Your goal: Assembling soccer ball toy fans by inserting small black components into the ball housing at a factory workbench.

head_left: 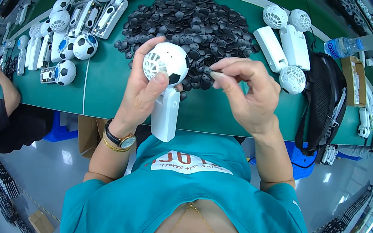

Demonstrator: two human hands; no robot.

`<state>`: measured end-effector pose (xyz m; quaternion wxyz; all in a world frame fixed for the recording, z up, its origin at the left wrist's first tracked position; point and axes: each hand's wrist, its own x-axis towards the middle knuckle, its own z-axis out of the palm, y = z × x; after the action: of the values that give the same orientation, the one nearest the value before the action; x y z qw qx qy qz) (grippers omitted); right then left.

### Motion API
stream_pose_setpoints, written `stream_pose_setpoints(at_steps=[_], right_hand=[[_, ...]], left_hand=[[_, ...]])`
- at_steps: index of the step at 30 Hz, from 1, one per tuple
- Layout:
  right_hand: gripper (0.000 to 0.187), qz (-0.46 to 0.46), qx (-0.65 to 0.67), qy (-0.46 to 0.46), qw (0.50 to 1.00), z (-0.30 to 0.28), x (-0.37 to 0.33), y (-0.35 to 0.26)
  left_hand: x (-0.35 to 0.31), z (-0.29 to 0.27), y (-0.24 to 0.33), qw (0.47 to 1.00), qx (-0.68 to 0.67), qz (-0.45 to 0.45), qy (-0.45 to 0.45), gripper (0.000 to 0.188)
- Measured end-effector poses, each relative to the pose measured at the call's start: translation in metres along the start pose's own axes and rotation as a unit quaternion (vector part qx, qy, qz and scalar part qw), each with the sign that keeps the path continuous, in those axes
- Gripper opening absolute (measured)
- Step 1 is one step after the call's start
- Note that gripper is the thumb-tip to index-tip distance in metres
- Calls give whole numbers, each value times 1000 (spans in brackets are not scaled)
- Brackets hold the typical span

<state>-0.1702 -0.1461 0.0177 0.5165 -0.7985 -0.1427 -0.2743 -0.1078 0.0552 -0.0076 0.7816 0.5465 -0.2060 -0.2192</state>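
Observation:
My left hand [143, 91] is wrapped round a white football-shaped device head [175, 59] with an open lattice on one side and a black patch low on the other. From it a white rectangular handle [165, 116] hangs down toward my body. Beside it, to the right, my right hand [253, 90] pinches a small black pentagon piece [212, 72] between thumb and forefinger, apart from the ball. Behind both hands lies a large heap of black pentagon pieces [191, 21] on the green table [116, 101].
Several finished-looking ball devices [85, 46] lie on the left. White devices with bare lattice balls [292, 79] sit at the right, by a black bag [324, 98], a plastic bottle [342, 47] and a cardboard box [353, 81]. Another person [1, 110] sits at the far left.

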Motion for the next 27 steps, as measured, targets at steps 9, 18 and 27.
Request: stream_pose_setpoints(at_steps=[9,18,27], right_hand=[[13,202,181,-6,963,7,20,-19],[14,230,186,-101,950,-2,33,-26],[12,163,101,-129,973,2,34,-18]], left_hand=[[-3,3,2,999,31,36,-21,75],[-3,5,3,997,57,37,-41,76],[-3,8,2,992,104,54,-39,77]])
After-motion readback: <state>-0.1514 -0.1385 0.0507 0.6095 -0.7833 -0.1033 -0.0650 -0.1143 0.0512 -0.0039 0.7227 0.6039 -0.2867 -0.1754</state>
